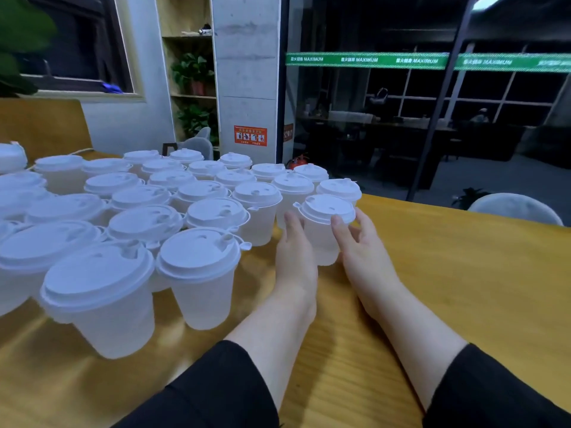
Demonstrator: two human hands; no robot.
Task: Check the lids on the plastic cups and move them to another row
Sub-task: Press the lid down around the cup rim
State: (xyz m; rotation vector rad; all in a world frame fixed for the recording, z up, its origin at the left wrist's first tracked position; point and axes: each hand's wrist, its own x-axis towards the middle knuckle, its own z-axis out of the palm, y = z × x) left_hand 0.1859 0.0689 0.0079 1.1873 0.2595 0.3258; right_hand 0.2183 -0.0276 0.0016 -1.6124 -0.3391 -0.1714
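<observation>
Plastic cup (324, 233), frosted and capped with a white lid (328, 208), stands upright on the wooden table (463, 273) just right of centre, held between both hands. The left hand (295, 254) lies against the cup's 9 o'clock side with its fingers straight along the wall, fingertips reaching up to just under the lid's rim, so its grip is flat and uncurled. The right hand (364, 251) curls around the 3 o'clock side, thumb near the lid's edge at the front and fingers wrapping behind the wall, a closed grip on the cup. Both forearms run down toward 6 o'clock and end in black sleeves (216, 387). Toward 12 o'clock from the held cup, just beside it, stands another lidded cup (339, 189) at the right end of the group. From 9 to 11 o'clock a crowd of similar lidded cups (145, 223) fills the left half of the table in rough rows, packed closely, with the nearest cup (99, 291) looming large at about 8 o'clock. Each lid carries a small drinking spout and a tethered plug. Beyond the table's far edge, a concrete pillar (247, 72) bears an orange sign (250, 135), with potted plants (193, 72) on shelves to its left.
</observation>
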